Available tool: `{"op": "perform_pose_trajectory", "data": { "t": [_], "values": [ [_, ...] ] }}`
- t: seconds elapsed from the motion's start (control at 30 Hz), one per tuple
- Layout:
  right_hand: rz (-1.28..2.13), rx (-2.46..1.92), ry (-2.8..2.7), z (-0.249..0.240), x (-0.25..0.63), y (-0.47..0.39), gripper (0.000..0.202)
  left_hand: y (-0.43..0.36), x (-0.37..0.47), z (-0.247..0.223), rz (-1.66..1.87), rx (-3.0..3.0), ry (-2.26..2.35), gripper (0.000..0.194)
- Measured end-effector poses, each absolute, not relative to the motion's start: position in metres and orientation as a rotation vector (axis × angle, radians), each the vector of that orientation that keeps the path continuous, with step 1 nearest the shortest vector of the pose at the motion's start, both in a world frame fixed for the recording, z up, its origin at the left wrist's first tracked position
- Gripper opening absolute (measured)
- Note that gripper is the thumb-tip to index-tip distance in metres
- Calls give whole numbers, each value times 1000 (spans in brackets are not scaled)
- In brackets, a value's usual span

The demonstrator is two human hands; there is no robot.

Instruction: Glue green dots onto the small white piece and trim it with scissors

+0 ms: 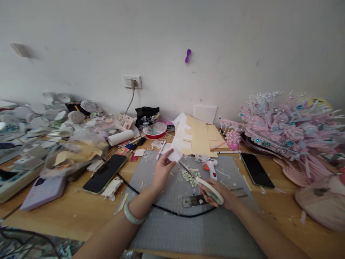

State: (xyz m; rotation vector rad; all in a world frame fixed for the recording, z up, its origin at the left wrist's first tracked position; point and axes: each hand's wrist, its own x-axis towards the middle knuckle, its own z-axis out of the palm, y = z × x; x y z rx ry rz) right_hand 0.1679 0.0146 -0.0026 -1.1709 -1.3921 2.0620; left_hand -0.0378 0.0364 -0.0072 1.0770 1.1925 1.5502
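My left hand [164, 169] pinches a small piece of white paper [175, 155] above the grey cutting mat [172, 230]. In my right hand [215, 192] are scissors with pale handles [210, 190], their blades pointing up and left, the tips close to the paper's lower right edge. Under the blades lie small green-and-white patterned pieces [191, 178]. A metal ruler [192, 200] is partly hidden beneath my right hand. A white glue gun [212, 169] rests just beyond that hand, and a black cable [172, 213] curves over the mat.
Cream card sheets [201, 138] lie behind the mat. Black phones [105, 173] [257, 169] flank it. Pink beaded hair ornaments [291, 129] pile up at the right; plastic bags [78, 153], a white paper roll [120, 137] and a purple case [44, 191] are on the left.
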Motion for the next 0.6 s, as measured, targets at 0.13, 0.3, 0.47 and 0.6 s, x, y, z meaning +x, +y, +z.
{"op": "perform_pose_trajectory", "data": {
  "t": [0.13, 0.3, 0.47, 0.6],
  "values": [
    [2101, -1126, -1327, -1, 171, 14, 35, 38, -38, -8, 1544, 1038, 1192, 55],
    [2106, -1181, -1398, 1, 167, 14, 37, 38, -39, -8, 1514, 1079, 1240, 54],
    [2090, -1234, -1434, 2, 163, 15, 40, 38, -38, -9, 1504, 1112, 1229, 55],
    [2088, -1234, -1445, -2, 164, 16, 39, 36, -36, -6, 1502, 1128, 1206, 55]
  ]
}}
